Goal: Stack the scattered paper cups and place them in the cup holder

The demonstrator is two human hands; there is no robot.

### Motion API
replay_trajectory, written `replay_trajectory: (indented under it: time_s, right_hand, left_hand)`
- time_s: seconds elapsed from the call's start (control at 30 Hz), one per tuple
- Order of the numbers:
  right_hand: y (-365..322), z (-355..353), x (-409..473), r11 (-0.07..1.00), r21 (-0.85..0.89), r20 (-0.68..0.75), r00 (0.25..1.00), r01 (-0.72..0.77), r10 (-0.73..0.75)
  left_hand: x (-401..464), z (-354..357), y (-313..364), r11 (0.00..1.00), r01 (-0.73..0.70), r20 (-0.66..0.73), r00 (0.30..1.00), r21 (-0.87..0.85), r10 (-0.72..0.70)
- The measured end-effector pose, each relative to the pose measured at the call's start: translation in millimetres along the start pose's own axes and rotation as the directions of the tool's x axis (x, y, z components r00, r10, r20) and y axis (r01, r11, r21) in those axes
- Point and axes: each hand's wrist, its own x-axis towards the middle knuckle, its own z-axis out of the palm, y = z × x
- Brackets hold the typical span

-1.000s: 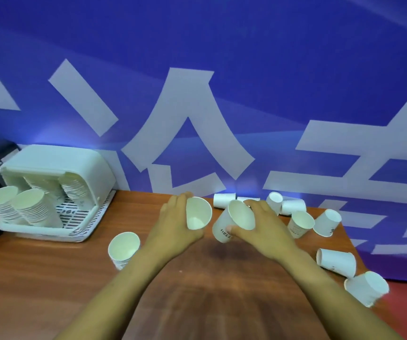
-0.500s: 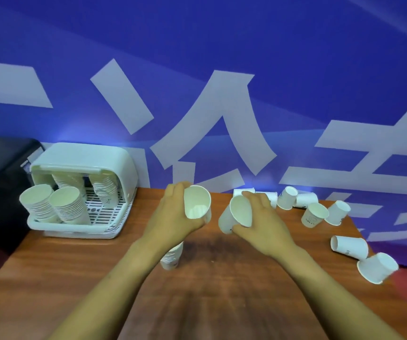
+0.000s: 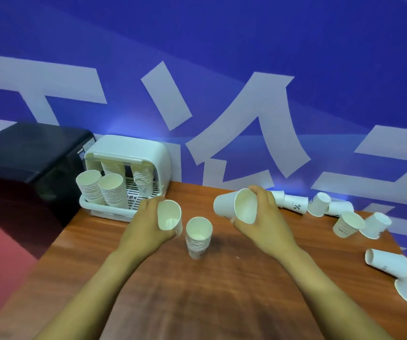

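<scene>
Gripping tilted cup [image 3: 169,215] in left hand [image 3: 146,225] | right hand [image 3: 266,223] clasps sideways cup [image 3: 234,206] (mouth toward camera) | upright stack [image 3: 198,238] on wooden table [image 3: 246,290] | blue wall [image 3: 197,45]

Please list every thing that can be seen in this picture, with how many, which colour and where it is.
cup holder: one, white, back left of the table, against the wall.
stacks in the holder: four, white, two at its front, two under its hood.
stack on the table: one, white, upright, between the hands.
held cups: two, white, one in the left hand, one in the right.
loose cups: about eight, white, scattered at the right, mostly lying down.
table: one, brown wood.
black box: one, left of the holder.
wall: blue, with white characters.
left hand: grips a cup.
right hand: grips a cup.
</scene>
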Motion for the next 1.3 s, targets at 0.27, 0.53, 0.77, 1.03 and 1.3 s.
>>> replay_trajectory:
  time_s: [0.27, 0.53, 0.77, 1.03, 1.3]
  right_hand:
    - [-66.2, 47.1, 27.8, 0.998, -0.057, 0.035, 0.999, 0.031, -0.029]
    - [-137.4, 140.9, 53.5, 0.995, -0.081, 0.073, 0.996, -0.05, 0.056]
    - [-138.3, 164.1, 58.0, 0.98, -0.109, 0.083, 0.981, -0.168, 0.177]
    - [-113.1, 168.2, 78.7, 0.967, -0.08, 0.12, 0.961, -0.241, 0.249]
    - [-88.0, 186.5, 100.5, 0.965, -0.111, 0.165, 0.954, -0.236, 0.252]
  left_hand:
    - [39.4, -39.1, -63.8, 1.0, -0.018, 0.057, 0.998, 0.02, 0.017]
    - [93.2, -86.1, -147.0, 0.942, -0.155, 0.116, 0.985, 0.298, 0.125]
    - [132.8, -74.9, -157.6, 0.823, -0.345, 0.284, 0.93, 0.451, 0.234]
    - [168.9, -42.0, -152.9, 0.612, -0.433, 0.381, 0.897, 0.662, 0.222]
    - [200.3, -11.7, -158.0, 0.546, -0.44, 0.452, 0.884, 0.713, 0.122]
